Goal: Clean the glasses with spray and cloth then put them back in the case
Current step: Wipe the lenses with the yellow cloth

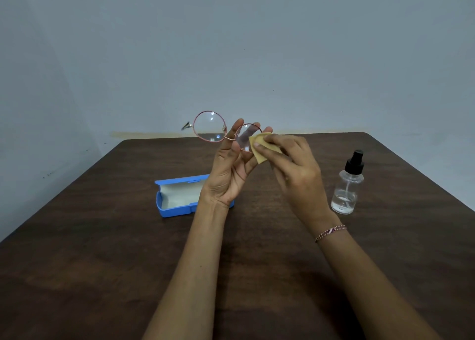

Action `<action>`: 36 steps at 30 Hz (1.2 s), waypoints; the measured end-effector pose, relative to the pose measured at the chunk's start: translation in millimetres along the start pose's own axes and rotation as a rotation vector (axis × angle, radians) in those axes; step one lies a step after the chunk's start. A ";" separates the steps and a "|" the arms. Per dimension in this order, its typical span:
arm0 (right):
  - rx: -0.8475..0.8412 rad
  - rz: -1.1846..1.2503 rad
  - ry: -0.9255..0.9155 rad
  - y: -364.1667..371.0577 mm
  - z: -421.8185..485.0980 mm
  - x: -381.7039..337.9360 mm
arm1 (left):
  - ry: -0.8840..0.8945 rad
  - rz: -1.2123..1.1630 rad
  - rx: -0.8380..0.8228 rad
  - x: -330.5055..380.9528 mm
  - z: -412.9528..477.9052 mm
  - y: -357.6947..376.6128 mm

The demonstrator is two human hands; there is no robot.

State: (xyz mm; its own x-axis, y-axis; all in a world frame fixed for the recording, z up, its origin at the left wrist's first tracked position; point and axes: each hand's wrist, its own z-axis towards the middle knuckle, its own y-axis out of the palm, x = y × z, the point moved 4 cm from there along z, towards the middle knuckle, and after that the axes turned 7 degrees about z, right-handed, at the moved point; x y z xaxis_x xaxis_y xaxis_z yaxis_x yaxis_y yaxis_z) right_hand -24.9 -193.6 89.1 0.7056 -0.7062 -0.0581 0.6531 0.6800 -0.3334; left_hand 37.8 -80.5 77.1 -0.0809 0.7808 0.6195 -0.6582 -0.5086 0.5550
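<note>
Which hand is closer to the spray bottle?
Right. The right hand, holding the cloth, is just left of the spray bottle; the left hand, holding the glasses, is farther left.

Round pink-rimmed glasses (209, 126) held aloft, yellow cloth (258, 152) against them; blue case (174, 210) open, spray bottle (348, 190) stands upright.

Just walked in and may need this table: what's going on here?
A person is cleaning round glasses. The left hand holds them up above the table by the frame, and the right hand presses a yellow cloth against one lens. The blue case lies open on the table; the spray bottle stands upright to the right.
</note>
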 end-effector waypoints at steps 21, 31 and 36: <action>-0.058 0.099 0.128 7.7 -7.1 14.3 | -0.107 0.016 0.225 -8.6 4.5 -11.5; -0.020 0.000 0.156 0.7 -9.2 29.3 | -0.172 0.084 0.328 -9.7 3.7 -18.7; 0.285 0.402 0.737 -1.8 -14.7 43.3 | -0.161 0.149 0.337 -10.1 4.5 -20.8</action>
State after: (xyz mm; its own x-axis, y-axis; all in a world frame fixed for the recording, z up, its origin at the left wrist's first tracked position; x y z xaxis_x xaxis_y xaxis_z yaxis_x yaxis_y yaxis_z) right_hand 0.5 -228.3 73.3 0.6040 -0.2838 -0.7447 0.5069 0.8579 0.0843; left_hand 55.6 -79.4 61.8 -0.0215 0.6361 0.7713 -0.3639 -0.7236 0.5865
